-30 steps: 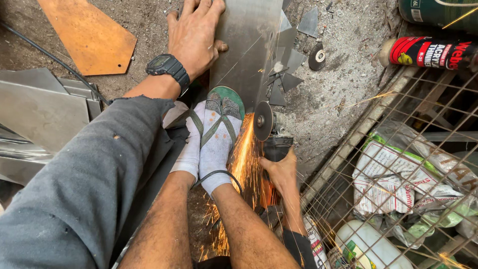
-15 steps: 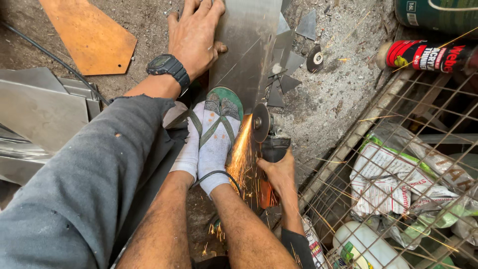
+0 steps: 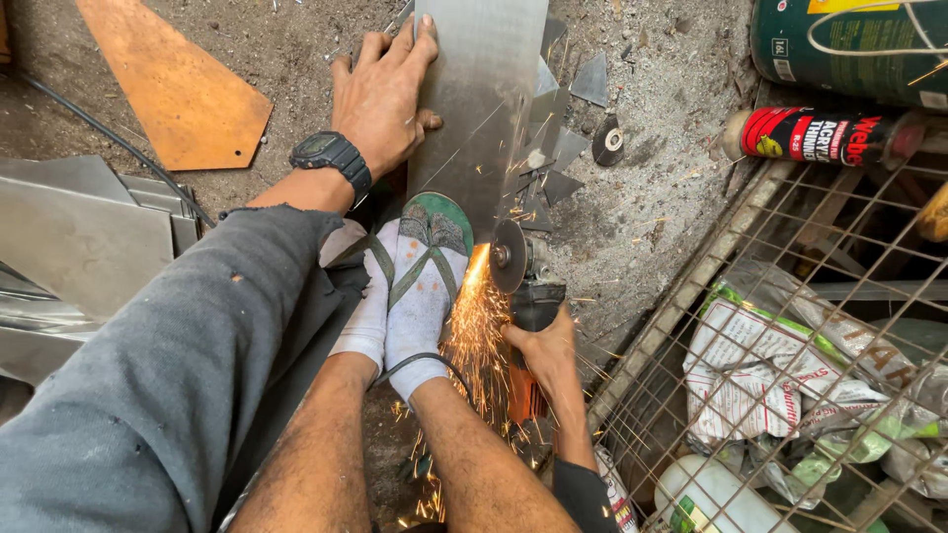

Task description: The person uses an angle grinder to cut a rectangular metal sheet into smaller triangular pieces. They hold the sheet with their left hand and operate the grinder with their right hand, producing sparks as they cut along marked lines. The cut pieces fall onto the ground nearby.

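A long steel sheet strip [image 3: 481, 94] lies on the gritty floor. My left hand [image 3: 380, 94], with a black wristwatch, presses flat on the strip's left edge. A foot in a white sock and green sandal [image 3: 427, 276] stands on the strip's near end. My right hand [image 3: 543, 350] grips an angle grinder [image 3: 523, 286] with an orange body. Its disc [image 3: 509, 255] bites into the strip's right edge beside the foot, throwing orange sparks toward me.
Small triangular steel offcuts [image 3: 563, 148] and a spare disc [image 3: 608, 141] lie right of the strip. A rusty orange plate [image 3: 178, 84] and stacked steel sheets [image 3: 79, 237] are at left. A wire cage [image 3: 790, 345] with bags and bottles, a spray can [image 3: 820, 135] and a green tin [image 3: 849, 44] are at right.
The view has shifted slightly. The grinder disc stays at the strip's edge, and the spark stream is denser than half a second ago. Both hands keep their places.
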